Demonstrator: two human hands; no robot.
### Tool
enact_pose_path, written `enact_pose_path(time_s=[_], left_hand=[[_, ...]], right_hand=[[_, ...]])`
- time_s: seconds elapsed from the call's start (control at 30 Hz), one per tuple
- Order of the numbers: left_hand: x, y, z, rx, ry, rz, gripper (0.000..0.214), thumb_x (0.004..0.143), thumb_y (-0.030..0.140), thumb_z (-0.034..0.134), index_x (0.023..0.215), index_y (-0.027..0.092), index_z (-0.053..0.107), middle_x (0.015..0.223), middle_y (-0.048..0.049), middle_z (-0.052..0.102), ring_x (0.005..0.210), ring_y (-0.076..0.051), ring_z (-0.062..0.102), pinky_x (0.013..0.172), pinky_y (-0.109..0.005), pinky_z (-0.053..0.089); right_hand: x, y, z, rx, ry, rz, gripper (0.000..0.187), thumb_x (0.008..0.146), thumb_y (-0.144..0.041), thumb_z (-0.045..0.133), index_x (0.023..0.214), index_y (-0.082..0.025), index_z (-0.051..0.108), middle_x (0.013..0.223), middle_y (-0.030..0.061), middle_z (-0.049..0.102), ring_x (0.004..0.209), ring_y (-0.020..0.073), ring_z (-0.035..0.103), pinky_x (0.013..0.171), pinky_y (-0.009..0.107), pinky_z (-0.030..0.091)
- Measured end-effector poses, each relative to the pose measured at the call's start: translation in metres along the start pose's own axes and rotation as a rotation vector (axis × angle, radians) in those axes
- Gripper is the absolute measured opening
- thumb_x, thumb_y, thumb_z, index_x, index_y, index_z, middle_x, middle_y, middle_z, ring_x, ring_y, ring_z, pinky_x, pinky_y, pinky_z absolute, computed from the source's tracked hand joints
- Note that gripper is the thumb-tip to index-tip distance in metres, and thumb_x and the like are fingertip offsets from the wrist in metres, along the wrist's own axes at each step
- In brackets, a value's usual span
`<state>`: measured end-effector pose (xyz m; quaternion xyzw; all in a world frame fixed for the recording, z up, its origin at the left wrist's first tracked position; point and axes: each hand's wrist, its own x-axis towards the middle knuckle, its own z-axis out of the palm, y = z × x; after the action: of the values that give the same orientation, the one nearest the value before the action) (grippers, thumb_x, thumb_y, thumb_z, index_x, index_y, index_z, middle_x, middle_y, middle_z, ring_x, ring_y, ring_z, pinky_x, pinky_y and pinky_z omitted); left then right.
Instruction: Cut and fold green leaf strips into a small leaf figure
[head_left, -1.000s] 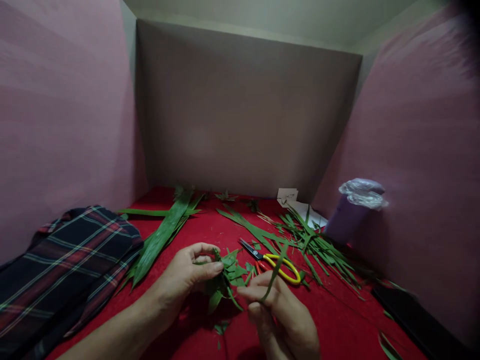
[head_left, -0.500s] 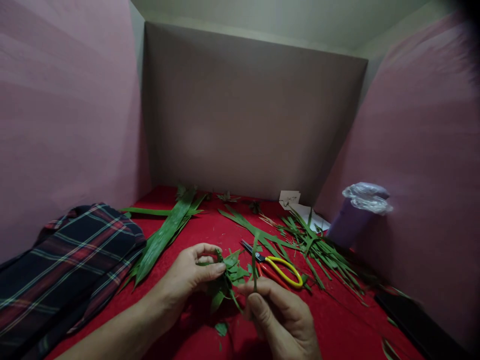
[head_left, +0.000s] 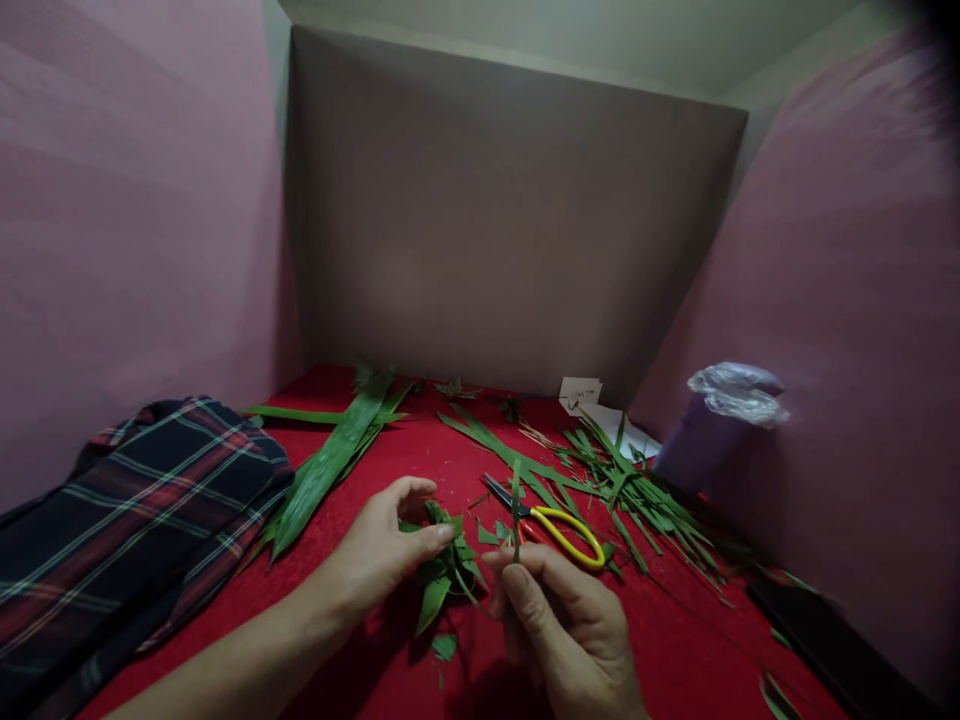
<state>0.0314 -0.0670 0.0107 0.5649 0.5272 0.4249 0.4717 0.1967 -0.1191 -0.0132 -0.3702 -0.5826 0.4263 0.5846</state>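
Observation:
My left hand [head_left: 382,550] holds a small bundle of folded green leaf [head_left: 441,575]. Its thumb presses on the top while the index finger arches clear of it; the other fingers are partly hidden behind. A narrow leaf strip [head_left: 516,500] stands upright between the thumb and index finger of my right hand [head_left: 562,610], which is closed in a pinch. Just beyond that hand lie scissors [head_left: 566,530] with one yellow and one red handle, blades pointing away to the left. Cut leaf scraps [head_left: 491,533] are scattered between the hands, and another scrap [head_left: 444,647] rests below the bundle.
Long broad leaves [head_left: 330,480] lie at the left beside a plaid cloth [head_left: 172,500]. A heap of leaf strips [head_left: 645,500] is at the right, near white paper [head_left: 622,432], a purple plastic-topped container [head_left: 701,440] and a dark flat object [head_left: 832,640]. Red cloth [head_left: 420,450] covers the surface.
My left index finger has lifted away from the leaf bundle, and the left hand looks more loosely closed. The right hand has shifted slightly right with its strip.

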Motion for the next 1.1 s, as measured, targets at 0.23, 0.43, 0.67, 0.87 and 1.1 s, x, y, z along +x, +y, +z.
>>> enact_pose_path(time_s=[0.23,0.43,0.67,0.87,1.1], left_hand=[[-0.003,0.010,-0.001,0.055,0.130,0.126,0.031,0.066,0.030,0.065,0.092,0.015,0.060,0.099,-0.0108,0.063,0.094,-0.025,0.057,0.079,-0.035,0.043],[-0.016,0.024,0.001,-0.201,-0.039,0.134,0.015,0.063,0.023,0.068,0.075,0.016,0.063,0.064,-0.0003,0.063,0.053,-0.011,0.055,0.050,-0.022,0.043],[-0.022,0.013,0.007,-0.472,-0.568,-0.008,0.016,0.074,0.015,0.057,0.090,0.017,0.055,0.065,0.0001,0.060,0.041,-0.008,0.053,0.034,-0.015,0.034],[-0.023,0.010,0.013,-0.592,-0.591,-0.070,0.026,0.070,0.009,0.061,0.092,0.017,0.051,0.077,-0.0029,0.062,0.056,-0.014,0.063,0.045,-0.020,0.046],[-0.019,0.001,0.019,-0.499,-0.543,-0.083,0.021,0.068,0.019,0.068,0.084,0.015,0.054,0.063,-0.0030,0.064,0.052,-0.015,0.063,0.046,-0.022,0.048]], right_hand=[[0.000,-0.004,0.000,-0.018,0.009,0.009,0.018,0.084,-0.032,0.051,0.084,-0.017,0.062,0.060,0.0000,0.055,0.043,0.0081,0.046,0.041,0.021,0.035],[0.004,-0.006,-0.004,-0.196,0.045,-0.198,0.013,0.082,-0.022,0.054,0.086,-0.024,0.066,0.071,0.0010,0.051,0.068,0.0145,0.050,0.061,0.026,0.042],[0.005,-0.005,-0.005,-0.202,-0.010,-0.213,0.018,0.081,-0.019,0.057,0.090,-0.030,0.067,0.079,0.0007,0.043,0.074,0.0147,0.046,0.062,0.026,0.041],[0.008,-0.006,-0.003,-0.209,-0.045,-0.180,0.012,0.081,-0.021,0.056,0.083,-0.026,0.067,0.079,0.0009,0.043,0.075,0.0155,0.047,0.064,0.028,0.041],[0.009,-0.008,-0.004,-0.244,-0.044,-0.171,0.011,0.081,-0.021,0.054,0.078,-0.023,0.065,0.075,0.0006,0.046,0.075,0.0157,0.048,0.071,0.030,0.040]])
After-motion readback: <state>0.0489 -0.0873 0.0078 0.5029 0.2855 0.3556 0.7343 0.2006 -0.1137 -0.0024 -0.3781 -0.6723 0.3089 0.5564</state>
